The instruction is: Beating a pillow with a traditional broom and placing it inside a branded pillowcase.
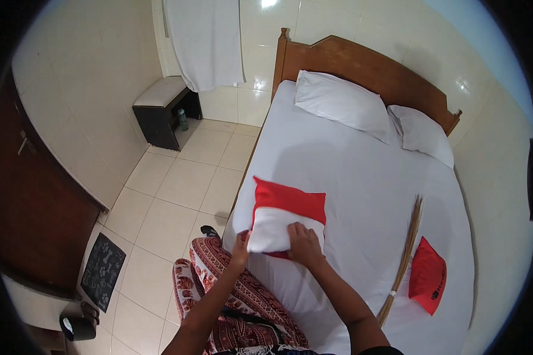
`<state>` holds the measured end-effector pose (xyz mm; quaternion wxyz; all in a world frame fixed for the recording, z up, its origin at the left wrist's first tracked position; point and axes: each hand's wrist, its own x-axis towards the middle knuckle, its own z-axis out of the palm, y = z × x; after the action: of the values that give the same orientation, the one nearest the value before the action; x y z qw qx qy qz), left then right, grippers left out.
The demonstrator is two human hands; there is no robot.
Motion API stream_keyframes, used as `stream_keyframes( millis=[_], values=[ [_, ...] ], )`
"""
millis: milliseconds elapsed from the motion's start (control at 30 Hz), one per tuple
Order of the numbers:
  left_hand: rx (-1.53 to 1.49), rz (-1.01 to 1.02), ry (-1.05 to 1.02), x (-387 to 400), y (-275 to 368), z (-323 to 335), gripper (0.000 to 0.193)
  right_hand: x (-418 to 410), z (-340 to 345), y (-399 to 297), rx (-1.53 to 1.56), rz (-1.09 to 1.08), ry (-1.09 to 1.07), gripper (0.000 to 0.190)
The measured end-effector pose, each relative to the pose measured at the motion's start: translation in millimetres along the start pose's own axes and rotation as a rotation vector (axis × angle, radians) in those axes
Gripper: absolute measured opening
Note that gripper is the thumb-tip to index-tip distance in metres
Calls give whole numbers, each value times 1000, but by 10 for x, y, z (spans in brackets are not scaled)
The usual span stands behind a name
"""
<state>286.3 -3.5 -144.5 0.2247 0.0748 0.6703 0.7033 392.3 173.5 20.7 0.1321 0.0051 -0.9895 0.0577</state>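
Note:
A red and white cushion [288, 199] lies on the white-sheeted mattress [359, 177], near the bed's left edge. My left hand [241, 250] grips the cushion's near left corner, where a bit of red fabric shows by the fingers. On the near right part of the cushion, my right hand [303, 242] rests with bent fingers on the white fabric; its thumb is hidden, so whether it grips cannot be told. A stick broom [402, 266] of thin bristles, bound with a white band, lies to the right. Beside it is a red cushion [427, 277] bearing writing.
Two white pillows [344, 104] [422, 133] lie by the wooden headboard [364, 64]. A padded stool [160, 113] with a bottle [183, 120] inside stands by the wall. At left are a brown door [35, 191], a patterned doormat [103, 271] and a dark bin [78, 327].

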Motion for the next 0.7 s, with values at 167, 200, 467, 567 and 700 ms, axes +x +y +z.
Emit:
stream_keyframes(
  millis=[167, 200, 467, 567, 700],
  values=[
    [78, 292, -81, -311, 571, 754, 72, 45, -696, 100, 115, 315, 65, 48],
    [105, 385, -51, -297, 606, 861, 65, 31, -911, 94, 150, 314, 110, 45],
    [-10, 422, -128, -789, 1728, 1245, 32, -412, -1922, 99, 62, 546, 333, 26],
    [-2, 263, -260, -850, 1673, 1287, 33, -463, -1967, 118, -91, 558, 149, 23],
    [237, 200, -152, -396, 963, 1013, 42, -387, -1117, 429, 80, 426, 51, 27]
  ],
)
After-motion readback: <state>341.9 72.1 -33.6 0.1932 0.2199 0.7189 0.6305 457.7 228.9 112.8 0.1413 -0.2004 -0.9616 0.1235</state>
